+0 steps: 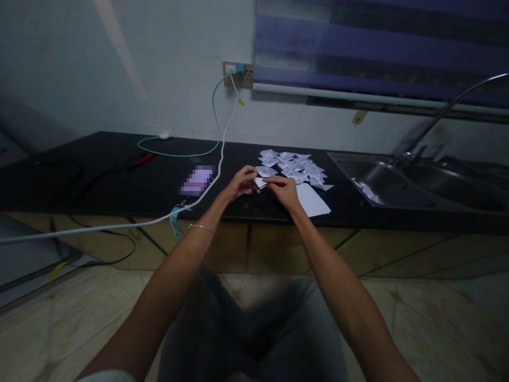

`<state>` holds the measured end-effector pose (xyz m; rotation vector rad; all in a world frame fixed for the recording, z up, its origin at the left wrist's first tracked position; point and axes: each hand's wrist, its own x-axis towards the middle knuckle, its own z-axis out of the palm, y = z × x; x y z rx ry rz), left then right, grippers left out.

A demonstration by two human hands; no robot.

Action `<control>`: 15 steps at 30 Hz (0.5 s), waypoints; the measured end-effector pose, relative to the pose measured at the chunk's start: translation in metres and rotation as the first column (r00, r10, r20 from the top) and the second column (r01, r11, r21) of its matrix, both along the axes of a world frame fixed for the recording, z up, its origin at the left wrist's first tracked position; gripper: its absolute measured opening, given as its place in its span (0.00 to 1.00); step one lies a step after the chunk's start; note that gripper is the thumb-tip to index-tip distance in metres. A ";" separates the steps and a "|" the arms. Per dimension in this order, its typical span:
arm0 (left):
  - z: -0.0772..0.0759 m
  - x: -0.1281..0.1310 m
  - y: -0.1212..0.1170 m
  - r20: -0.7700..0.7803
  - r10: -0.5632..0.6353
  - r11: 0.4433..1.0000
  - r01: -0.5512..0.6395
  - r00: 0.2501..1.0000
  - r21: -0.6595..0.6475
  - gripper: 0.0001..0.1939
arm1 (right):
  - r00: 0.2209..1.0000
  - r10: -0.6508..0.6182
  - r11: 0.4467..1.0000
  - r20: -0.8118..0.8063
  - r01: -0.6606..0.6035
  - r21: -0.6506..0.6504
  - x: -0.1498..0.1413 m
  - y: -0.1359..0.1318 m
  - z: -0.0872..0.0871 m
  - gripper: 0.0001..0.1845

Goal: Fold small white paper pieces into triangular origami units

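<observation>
Just above the front part of the dark counter [159,204], a small folded piece of white paper [260,183] is held between my two hands. My left hand [239,183] has its fingers curled at the paper's left side. From the right, my right hand [284,191] pinches the same paper between thumb and fingers. Several folded paper boats [294,168] lie in a cluster right behind my hands. Beside my right wrist rests a stack of flat white paper sheets [314,202], partly covered by that hand.
A white cable [222,143] runs from the wall socket [238,74] across the counter and past my left forearm. A pixelated pinkish item [198,180] with a teal strap [175,220] lies to the left. On the right is a metal sink [369,197] with a curved faucet [433,119].
</observation>
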<state>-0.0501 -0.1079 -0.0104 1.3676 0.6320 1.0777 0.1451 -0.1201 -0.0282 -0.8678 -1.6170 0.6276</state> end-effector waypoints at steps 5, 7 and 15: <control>-0.007 0.005 0.008 -0.253 -0.005 0.997 0.025 0.968 0.078 0.29 | 1.000 -0.007 1.000 -0.025 0.007 0.005 0.001 0.002 0.000 0.12; -0.010 0.005 0.010 -0.301 -0.016 0.989 0.060 0.953 0.136 0.30 | 0.999 -0.005 1.000 -0.040 0.005 -0.001 0.001 0.003 -0.001 0.11; -0.018 0.003 0.015 -0.292 0.044 0.968 0.032 0.955 0.250 0.29 | 0.962 0.171 0.955 -0.214 -0.215 -0.203 0.001 0.009 -0.004 0.19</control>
